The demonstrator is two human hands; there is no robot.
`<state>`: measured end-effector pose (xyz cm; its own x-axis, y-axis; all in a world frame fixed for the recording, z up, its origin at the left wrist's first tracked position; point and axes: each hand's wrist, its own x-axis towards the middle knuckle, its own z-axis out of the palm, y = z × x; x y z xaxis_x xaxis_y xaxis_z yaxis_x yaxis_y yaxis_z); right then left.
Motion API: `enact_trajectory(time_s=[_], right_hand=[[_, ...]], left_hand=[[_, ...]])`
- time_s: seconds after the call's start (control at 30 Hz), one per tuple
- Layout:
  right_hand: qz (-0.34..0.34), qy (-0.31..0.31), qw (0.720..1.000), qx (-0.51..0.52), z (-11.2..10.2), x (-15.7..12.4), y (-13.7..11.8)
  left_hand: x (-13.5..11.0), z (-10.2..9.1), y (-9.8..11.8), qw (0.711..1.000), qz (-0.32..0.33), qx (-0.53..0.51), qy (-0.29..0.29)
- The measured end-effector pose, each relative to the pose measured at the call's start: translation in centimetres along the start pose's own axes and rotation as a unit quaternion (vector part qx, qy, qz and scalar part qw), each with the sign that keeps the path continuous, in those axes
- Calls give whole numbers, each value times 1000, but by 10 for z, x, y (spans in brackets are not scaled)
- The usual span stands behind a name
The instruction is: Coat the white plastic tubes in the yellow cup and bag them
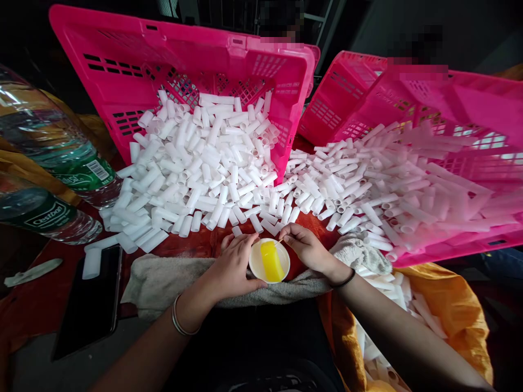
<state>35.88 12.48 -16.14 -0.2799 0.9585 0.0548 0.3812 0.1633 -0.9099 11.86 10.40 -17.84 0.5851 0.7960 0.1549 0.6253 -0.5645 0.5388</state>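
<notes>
My left hand (237, 264) is wrapped round the side of a small white bowl (254, 260), holding it above the table's front edge. Inside the bowl lies a bright yellow block (271, 263), smooth and slightly curved. With its fingers pinched at the bowl's upper right rim, my right hand (302, 245) grips a thin wooden stick (278, 242) that reaches down toward the yellow block. Whether the stick's tip is stuck into the block, I cannot tell.
Two pink crates (300, 71) (355, 92) lie tipped, spilling white plastic tubes (212, 158) over the red table. Two water bottles (87, 169) (49, 215) and a phone (87, 305) are at left. A grey towel (171, 280) lines the front edge. An orange sack (457, 310) holds more tubes.
</notes>
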Motion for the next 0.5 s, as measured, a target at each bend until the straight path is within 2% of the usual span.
enact_trajectory(time_s=[0.13,0.23,0.37,0.5], right_hand=[[-62,-35,992,-103,-5,9,-4],[-105,-61,964,-235,-9,16,-8],[-111,-78,930,-342,-15,22,-11],[-104,-80,922,-365,-21,26,-11]], left_hand=[[-1,1,0,1000,-1,2,1],[-1,1,0,1000,3,8,2],[-1,1,1,1000,-1,15,-6],[0,-1,1,1000,-4,14,-16]])
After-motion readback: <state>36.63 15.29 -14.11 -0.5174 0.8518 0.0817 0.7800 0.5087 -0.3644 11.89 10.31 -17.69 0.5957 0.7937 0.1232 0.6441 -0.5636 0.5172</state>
